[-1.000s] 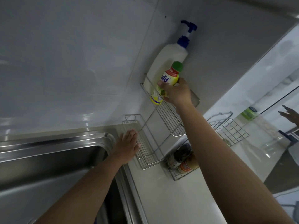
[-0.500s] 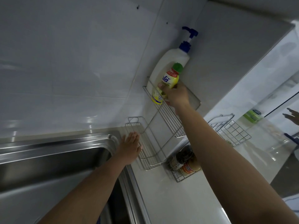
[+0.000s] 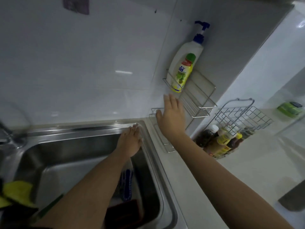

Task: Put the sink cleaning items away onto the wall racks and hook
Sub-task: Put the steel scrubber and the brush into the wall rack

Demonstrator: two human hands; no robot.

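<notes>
The yellow dish-soap bottle stands in the upper wall rack, right of centre in the frame, leaning against the white pump bottle behind it, so I judge that step done. My right hand hovers just below the rack, fingers spread and holding nothing. My left hand lies flat on the right rim of the sink, fingers straight, also empty.

The lower wall rack, partly hidden by my right wrist, looks bare as far as I can tell. Down in the sink basin, at lower centre, I see a blue-bristled brush and a dark red pad; something yellow-green sits at the lower left edge. I reckon the next move is to reach into the basin for one of these.

The wire basket on the desk at right holds sauce bottles.
</notes>
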